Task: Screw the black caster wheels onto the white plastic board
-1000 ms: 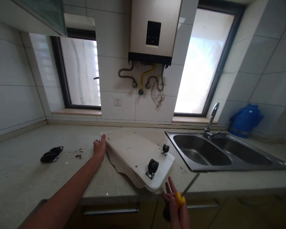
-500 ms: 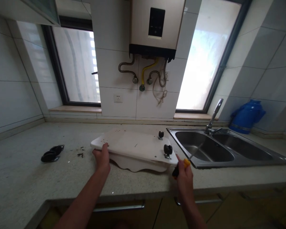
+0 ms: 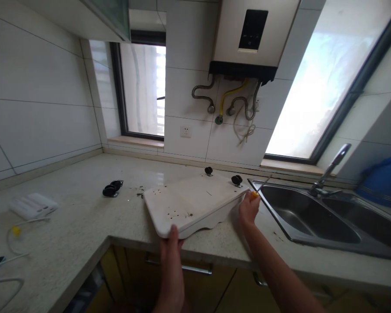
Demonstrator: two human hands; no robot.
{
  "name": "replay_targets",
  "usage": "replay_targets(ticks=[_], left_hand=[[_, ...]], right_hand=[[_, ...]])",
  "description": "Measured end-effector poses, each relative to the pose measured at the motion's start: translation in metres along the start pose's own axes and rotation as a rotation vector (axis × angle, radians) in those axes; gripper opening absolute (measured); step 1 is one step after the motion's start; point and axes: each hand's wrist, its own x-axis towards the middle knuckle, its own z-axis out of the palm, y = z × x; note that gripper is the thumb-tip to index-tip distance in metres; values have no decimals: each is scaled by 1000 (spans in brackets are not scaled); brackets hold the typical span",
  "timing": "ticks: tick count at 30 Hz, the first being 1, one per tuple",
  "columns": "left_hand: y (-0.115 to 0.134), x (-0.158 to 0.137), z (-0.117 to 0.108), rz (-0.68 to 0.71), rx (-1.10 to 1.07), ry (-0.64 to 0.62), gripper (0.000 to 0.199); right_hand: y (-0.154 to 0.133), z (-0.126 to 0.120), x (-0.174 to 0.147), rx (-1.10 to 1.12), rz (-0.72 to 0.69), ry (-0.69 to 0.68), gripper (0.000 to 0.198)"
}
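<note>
A white board [image 3: 192, 200] with a wavy-edged side panel beneath it lies at a slant on the counter. Two black caster wheels [image 3: 236, 180] stand up at its far right end, and small holes dot its left end. My left hand [image 3: 172, 245] grips the near left corner, thumb on top and fingers underneath. At the right end, my right hand [image 3: 248, 209] is closed round a screwdriver [image 3: 255, 194] with a yellow-and-black handle, its shaft pointing up and right. That hand also touches the board's edge. Two loose casters [image 3: 110, 190] lie to the left, beside several small dark screws [image 3: 140, 194].
A double steel sink [image 3: 288, 234] with a tap [image 3: 329, 169] borders the board on the right. At the left lie a white box [image 3: 33, 205] and a white cable [image 3: 8, 239]. The counter's front edge turns a corner near my left arm. A water heater [image 3: 247, 39] hangs above.
The board has turned on the counter: its left end swung toward me and its caster end away. Both hands moved with it. My view has shifted left, bringing the box and cable into sight.
</note>
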Motion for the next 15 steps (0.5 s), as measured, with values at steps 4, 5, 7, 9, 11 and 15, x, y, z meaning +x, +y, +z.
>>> replay_targets(ticks=[4, 5, 7, 9, 11, 15], left_hand=[[51, 41, -21, -196, -43, -77, 59], [59, 51, -19, -231, -14, -62, 52], [67, 63, -12, -238, 17, -22, 30], [59, 59, -4, -229, 22, 18, 22], [39, 40, 4, -219, 3, 54, 21], [-12, -18, 21, -221, -91, 74, 31]], right_hand=[[12, 3, -25, 27, 56, -21, 44], [14, 5, -27, 31, 59, -32, 43], [14, 11, -26, 37, 67, -51, 42], [11, 22, -17, 48, 84, -78, 42], [4, 36, -3, 74, 95, -141, 43], [-9, 67, 19, 163, 104, -345, 42]])
